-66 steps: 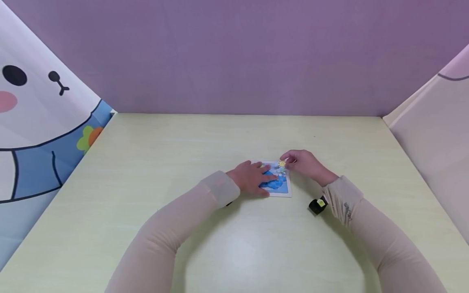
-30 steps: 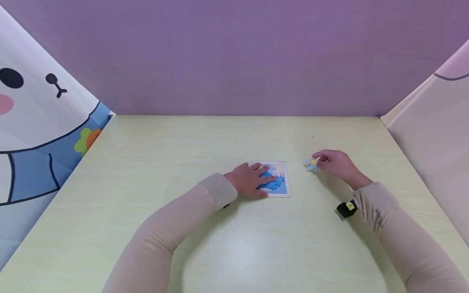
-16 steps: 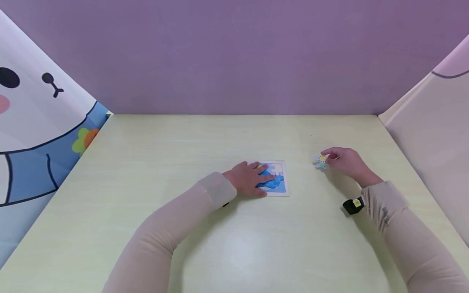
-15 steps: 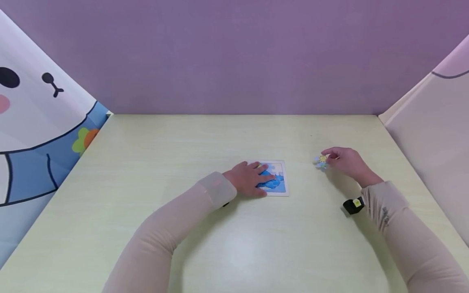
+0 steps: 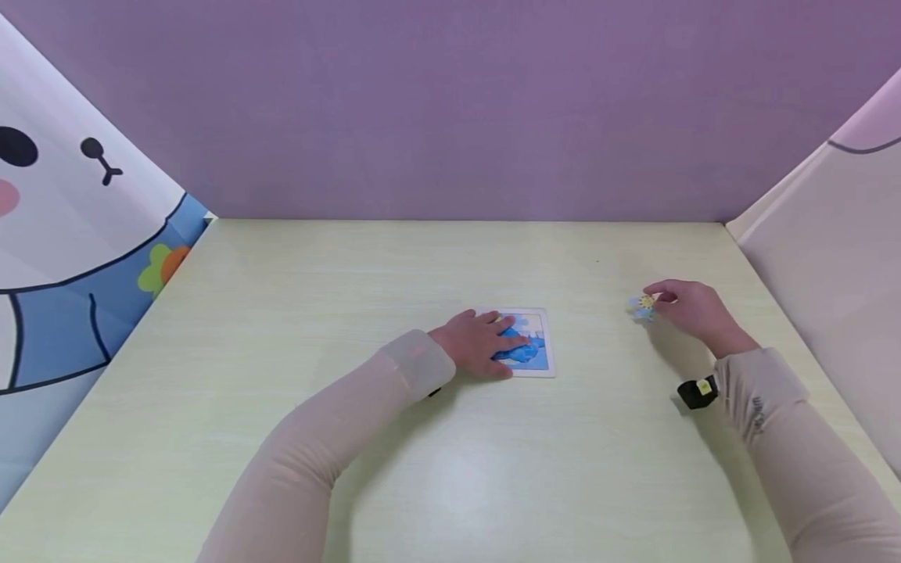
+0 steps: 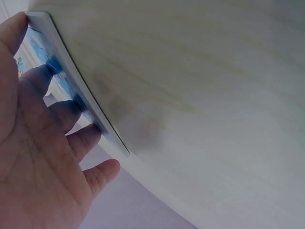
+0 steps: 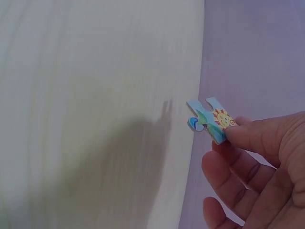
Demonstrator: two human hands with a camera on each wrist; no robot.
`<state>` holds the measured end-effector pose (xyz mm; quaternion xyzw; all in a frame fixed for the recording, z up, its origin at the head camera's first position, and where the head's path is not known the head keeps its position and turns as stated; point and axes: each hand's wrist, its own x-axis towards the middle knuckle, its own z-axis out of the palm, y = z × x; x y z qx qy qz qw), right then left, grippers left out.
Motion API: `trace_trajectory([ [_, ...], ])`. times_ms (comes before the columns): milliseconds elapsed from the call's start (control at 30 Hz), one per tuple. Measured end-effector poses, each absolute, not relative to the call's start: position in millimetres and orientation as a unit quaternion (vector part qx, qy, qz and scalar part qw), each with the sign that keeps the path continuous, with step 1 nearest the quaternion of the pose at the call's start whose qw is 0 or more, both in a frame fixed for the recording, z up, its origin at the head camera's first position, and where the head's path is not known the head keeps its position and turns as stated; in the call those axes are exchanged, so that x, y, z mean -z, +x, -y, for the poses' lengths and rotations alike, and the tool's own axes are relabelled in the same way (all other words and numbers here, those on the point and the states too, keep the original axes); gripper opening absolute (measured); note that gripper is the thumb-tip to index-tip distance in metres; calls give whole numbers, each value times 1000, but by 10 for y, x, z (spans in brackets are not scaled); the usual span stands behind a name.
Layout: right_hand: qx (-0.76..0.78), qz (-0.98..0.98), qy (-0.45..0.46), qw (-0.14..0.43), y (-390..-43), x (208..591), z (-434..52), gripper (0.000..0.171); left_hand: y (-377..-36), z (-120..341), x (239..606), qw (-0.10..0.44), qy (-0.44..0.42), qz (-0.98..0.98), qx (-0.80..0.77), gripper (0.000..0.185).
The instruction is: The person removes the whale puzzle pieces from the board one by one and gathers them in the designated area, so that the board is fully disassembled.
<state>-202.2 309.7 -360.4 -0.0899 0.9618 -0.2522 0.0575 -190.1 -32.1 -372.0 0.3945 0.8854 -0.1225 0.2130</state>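
Note:
Spread fingers of my left hand (image 5: 482, 344) rest on a square jigsaw puzzle (image 5: 538, 356) with a blue picture and a pale border. Part of the picture is hidden beneath that hand. In the left wrist view the fingertips touch the puzzle (image 6: 71, 81) along its raised edge. Off to the right, my right hand (image 5: 697, 309) pinches a puzzle piece (image 5: 644, 306) between thumb and fingers, held above the table. The right wrist view shows the piece (image 7: 209, 121) as light blue, with a yellow smiling sun and green leaf shapes.
Both hands work over a pale wood-grain table (image 5: 450, 453). A purple panel (image 5: 450, 109) rises at its back edge. Side panels flank it, the left one (image 5: 63, 211) bearing a cartoon animal. A black wrist camera (image 5: 698, 392) hangs below the right sleeve.
The right hand has carried the puzzle piece away from the puzzle's upper right corner, out to the right. My left hand has stayed on the puzzle.

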Motion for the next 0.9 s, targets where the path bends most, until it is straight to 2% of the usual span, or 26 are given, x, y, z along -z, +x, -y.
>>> trace_trajectory([
  [367,200,-977,-67,33,-2009,3605,-3278,33,-1894,343,3694,218,391,-886,123,66],
  [667,181,-982,-26,38,-2008,3603,-3331,36,-1881,369,3676,221,387,-887,119,66],
  [900,172,-983,6,65,-2018,3600,-3369,40,-1873,365,3664,223,386,-888,113,66],
])
